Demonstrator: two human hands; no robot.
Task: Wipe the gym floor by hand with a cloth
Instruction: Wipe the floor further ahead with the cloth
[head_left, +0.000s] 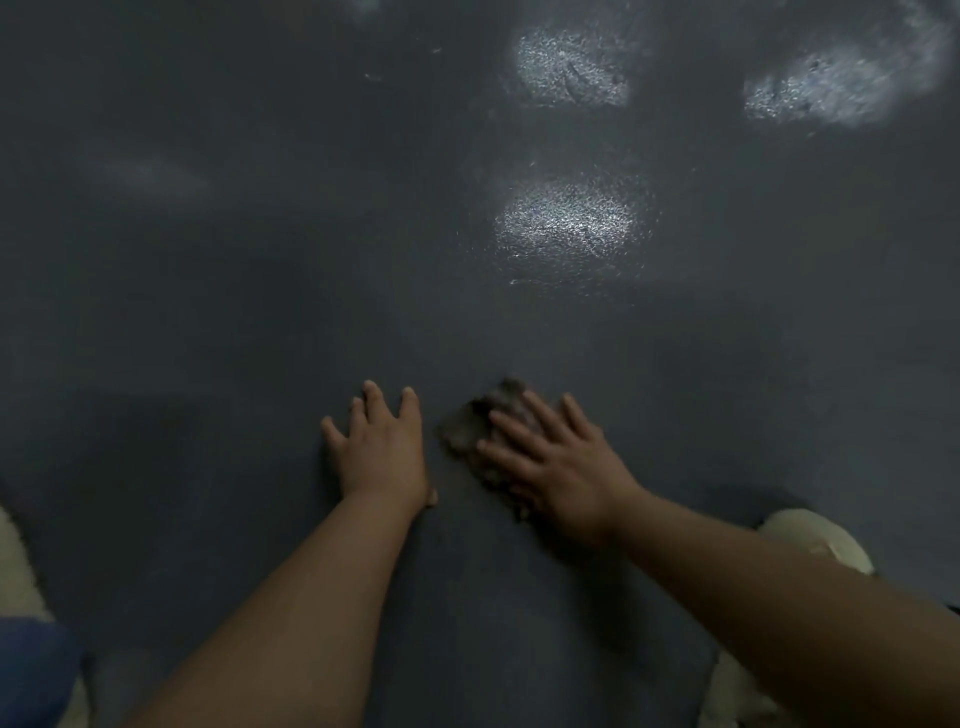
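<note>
The dark grey gym floor (311, 260) fills the head view. A small dark brownish cloth (475, 421) lies flat on it at lower centre. My right hand (558, 465) presses down on the cloth with its fingers spread, covering the cloth's right part. Just left of the cloth, my left hand (382, 449) rests flat on the bare floor, fingers apart, holding nothing. Both bare forearms reach in from the bottom edge.
Bright light reflections (569, 223) shine on the floor ahead and at upper right. A pale shoe or knee (815, 540) sits at lower right, another pale shape (15, 566) at lower left, with blue fabric (31, 670) in the bottom left corner.
</note>
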